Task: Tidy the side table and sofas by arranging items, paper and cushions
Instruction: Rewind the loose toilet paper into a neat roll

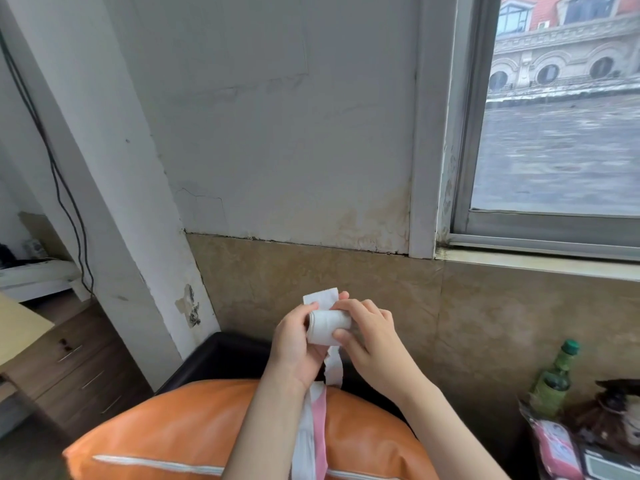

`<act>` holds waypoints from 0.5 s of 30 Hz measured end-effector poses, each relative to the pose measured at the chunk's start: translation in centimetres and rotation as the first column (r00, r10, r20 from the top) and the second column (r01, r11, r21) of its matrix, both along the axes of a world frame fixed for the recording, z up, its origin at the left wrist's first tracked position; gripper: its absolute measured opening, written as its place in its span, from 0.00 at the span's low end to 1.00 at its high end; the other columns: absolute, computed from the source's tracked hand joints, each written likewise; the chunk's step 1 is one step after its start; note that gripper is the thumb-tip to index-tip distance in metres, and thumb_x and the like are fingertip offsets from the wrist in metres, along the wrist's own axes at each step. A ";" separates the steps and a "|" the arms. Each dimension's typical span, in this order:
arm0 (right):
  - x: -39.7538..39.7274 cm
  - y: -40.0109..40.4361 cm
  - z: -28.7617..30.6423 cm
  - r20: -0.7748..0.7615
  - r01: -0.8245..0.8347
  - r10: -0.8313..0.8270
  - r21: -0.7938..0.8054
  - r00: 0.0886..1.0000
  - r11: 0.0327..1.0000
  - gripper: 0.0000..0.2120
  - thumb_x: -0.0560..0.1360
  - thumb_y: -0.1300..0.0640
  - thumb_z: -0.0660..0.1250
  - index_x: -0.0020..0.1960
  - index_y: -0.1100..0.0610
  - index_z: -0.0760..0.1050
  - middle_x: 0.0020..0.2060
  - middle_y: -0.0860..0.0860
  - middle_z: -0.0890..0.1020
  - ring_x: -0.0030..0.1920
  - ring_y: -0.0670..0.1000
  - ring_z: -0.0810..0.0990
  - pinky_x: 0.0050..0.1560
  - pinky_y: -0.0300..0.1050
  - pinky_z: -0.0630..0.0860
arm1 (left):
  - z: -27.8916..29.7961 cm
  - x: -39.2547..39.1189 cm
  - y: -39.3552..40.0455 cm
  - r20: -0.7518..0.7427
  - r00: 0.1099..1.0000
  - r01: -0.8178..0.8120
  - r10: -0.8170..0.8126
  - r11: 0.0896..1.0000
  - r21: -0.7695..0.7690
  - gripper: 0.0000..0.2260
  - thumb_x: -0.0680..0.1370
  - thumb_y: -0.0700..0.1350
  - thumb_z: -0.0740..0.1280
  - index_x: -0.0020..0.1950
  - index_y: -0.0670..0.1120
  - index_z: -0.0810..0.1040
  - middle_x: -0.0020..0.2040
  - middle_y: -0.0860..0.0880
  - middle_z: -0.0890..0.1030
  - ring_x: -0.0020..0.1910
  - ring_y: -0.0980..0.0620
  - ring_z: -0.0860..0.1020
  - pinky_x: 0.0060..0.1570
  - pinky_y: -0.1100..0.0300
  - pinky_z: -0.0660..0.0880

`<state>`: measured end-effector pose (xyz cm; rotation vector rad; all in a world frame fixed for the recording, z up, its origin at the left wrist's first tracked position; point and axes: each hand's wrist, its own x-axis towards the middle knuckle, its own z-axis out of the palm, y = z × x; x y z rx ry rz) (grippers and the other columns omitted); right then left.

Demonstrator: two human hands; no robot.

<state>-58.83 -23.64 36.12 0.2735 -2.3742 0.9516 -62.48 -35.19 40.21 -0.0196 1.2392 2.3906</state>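
Above orange cushion (pixel 166 434), both hands (pixel 332 337) gripping paper roll (pixel 327 325), green bottle (pixel 554 379) right.

— What do we see on the right?
— We see a window (pixel 554 133) looking onto grey water and a pale building with arched openings. Below its sill, low at the right edge, we find a green bottle (pixel 554 379) standing upright.
— And on the left?
— We make out a black cable (pixel 55 174) hanging down the white wall (pixel 277 133), and a wooden drawer unit (pixel 79 368) with metal handles beneath it.
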 end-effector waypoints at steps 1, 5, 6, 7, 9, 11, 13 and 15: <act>0.0 0.0 0.1 0.025 0.009 -0.009 -0.013 1.000 1.000 0.21 0.72 0.42 0.50 0.59 0.50 0.69 0.47 0.43 0.74 0.51 0.41 0.69 0.58 0.29 0.55 | 0.0 0.0 0.1 -0.024 1.000 0.000 -0.001 1.000 -0.018 0.16 0.81 0.43 0.56 0.52 0.33 0.79 0.48 0.39 0.83 0.44 0.44 0.82 0.54 0.52 0.74; -0.4 0.4 0.2 0.139 -0.011 0.038 -0.197 0.990 0.980 0.09 0.72 0.47 0.55 0.52 0.41 0.64 0.45 0.45 0.76 0.47 0.51 0.74 0.53 0.43 0.68 | 0.0 0.4 0.3 -0.161 0.987 0.002 -0.019 0.995 -0.103 0.17 0.78 0.50 0.60 0.44 0.38 0.82 0.39 0.41 0.83 0.37 0.48 0.81 0.44 0.55 0.75; -0.5 0.5 0.2 0.162 0.000 0.038 -0.230 0.986 0.973 0.08 0.72 0.47 0.56 0.50 0.39 0.62 0.44 0.46 0.77 0.48 0.53 0.75 0.52 0.47 0.71 | -0.1 0.5 0.4 -0.198 0.980 -0.006 -0.023 0.990 -0.143 0.15 0.78 0.47 0.61 0.43 0.39 0.82 0.38 0.42 0.82 0.36 0.49 0.81 0.41 0.57 0.75; -0.5 0.4 0.3 0.178 0.016 0.030 -0.250 0.984 0.968 0.08 0.71 0.46 0.57 0.48 0.37 0.61 0.44 0.46 0.78 0.48 0.54 0.76 0.52 0.50 0.73 | -0.1 0.4 0.4 -0.217 0.976 -0.020 -0.019 0.984 -0.178 0.13 0.78 0.45 0.61 0.43 0.40 0.82 0.37 0.43 0.82 0.35 0.50 0.81 0.39 0.57 0.75; -0.7 0.1 0.7 0.176 0.046 0.000 -0.258 0.984 0.965 0.09 0.72 0.47 0.60 0.47 0.38 0.60 0.43 0.46 0.80 0.46 0.53 0.77 0.51 0.49 0.73 | 0.1 0.1 0.6 -0.212 0.976 -0.091 0.043 0.972 -0.219 0.14 0.79 0.40 0.60 0.39 0.42 0.83 0.36 0.43 0.82 0.34 0.50 0.80 0.38 0.57 0.74; -0.9 0.0 1.0 0.107 0.080 -0.057 -0.228 0.993 0.970 0.13 0.73 0.52 0.65 0.47 0.40 0.61 0.42 0.43 0.78 0.44 0.48 0.76 0.49 0.47 0.71 | 0.2 -0.3 0.6 -0.185 0.973 -0.178 0.137 0.957 -0.229 0.14 0.79 0.38 0.60 0.38 0.41 0.82 0.35 0.44 0.82 0.33 0.49 0.79 0.38 0.57 0.73; -1.4 -0.2 1.1 -0.025 0.077 -0.082 -0.158 0.996 0.984 0.15 0.71 0.54 0.68 0.49 0.41 0.64 0.46 0.36 0.74 0.48 0.40 0.73 0.50 0.46 0.71 | 0.2 -0.7 0.3 -0.138 0.965 -0.252 0.224 0.938 -0.238 0.13 0.79 0.36 0.59 0.36 0.40 0.79 0.32 0.45 0.80 0.30 0.51 0.78 0.34 0.60 0.72; -1.9 -0.5 1.2 -0.101 0.016 -0.021 -0.051 0.995 0.999 0.18 0.68 0.53 0.69 0.54 0.42 0.67 0.51 0.34 0.72 0.52 0.38 0.72 0.53 0.45 0.71 | 0.3 -1.2 -0.1 -0.066 0.956 -0.292 0.285 0.928 -0.232 0.12 0.79 0.35 0.59 0.36 0.40 0.76 0.33 0.44 0.77 0.31 0.49 0.75 0.33 0.59 0.70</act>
